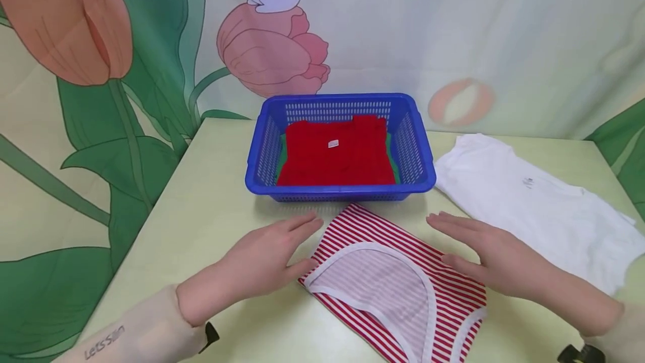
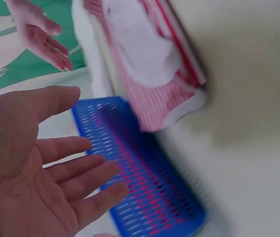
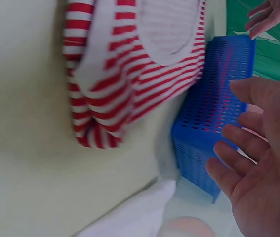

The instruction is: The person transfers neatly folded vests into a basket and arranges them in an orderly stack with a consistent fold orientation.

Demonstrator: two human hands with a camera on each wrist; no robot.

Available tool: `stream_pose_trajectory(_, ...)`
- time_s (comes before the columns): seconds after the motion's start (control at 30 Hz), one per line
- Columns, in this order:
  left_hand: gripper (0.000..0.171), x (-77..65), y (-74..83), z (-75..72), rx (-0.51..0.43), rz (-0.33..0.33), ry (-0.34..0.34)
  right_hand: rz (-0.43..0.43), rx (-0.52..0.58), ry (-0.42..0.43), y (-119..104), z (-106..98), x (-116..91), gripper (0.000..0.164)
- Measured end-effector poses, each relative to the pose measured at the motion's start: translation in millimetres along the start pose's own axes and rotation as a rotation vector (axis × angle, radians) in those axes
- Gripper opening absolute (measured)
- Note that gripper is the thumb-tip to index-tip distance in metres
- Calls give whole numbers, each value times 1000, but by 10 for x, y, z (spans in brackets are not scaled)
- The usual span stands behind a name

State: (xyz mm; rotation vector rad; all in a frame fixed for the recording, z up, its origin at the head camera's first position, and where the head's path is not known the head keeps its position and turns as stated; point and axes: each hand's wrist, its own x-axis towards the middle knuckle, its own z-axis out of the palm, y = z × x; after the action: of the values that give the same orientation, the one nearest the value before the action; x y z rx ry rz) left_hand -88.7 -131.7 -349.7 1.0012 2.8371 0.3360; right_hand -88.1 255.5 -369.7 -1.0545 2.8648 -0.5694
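A folded red-and-white striped sleeveless top [image 1: 443, 273] with white trim lies on the table in front of the basket. My left hand [image 1: 267, 256] is held at its left edge, fingers extended and the palm turned inward. On the other side, my right hand [image 1: 509, 259] is over the top's right part, its fingers also stretched out. Neither hand grips anything. In the left wrist view the palm of the left hand [image 2: 46, 168] shows bare, and the right wrist view shows the right hand [image 3: 263, 148] with its fingers spread apart.
A blue plastic basket [image 1: 342, 189] stands behind the striped top. Inside it lies a folded red garment [image 1: 337, 156] over green cloth [image 1: 282, 158]. A white T-shirt [image 1: 544, 200] is spread at the right. Behind the table hangs a flower-printed cloth [image 1: 383, 43].
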Motion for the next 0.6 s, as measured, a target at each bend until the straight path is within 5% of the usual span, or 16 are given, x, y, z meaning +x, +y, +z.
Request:
stream_pose_trajectory(0.27, 63, 65, -57, 368, 17, 9, -112, -45, -2, -44, 100, 309, -148, 58)
stream_pose_trajectory(0.6, 61, 110, -70, 629, 62, 17, -175, -97, 5, -34, 193, 551, -288, 55)
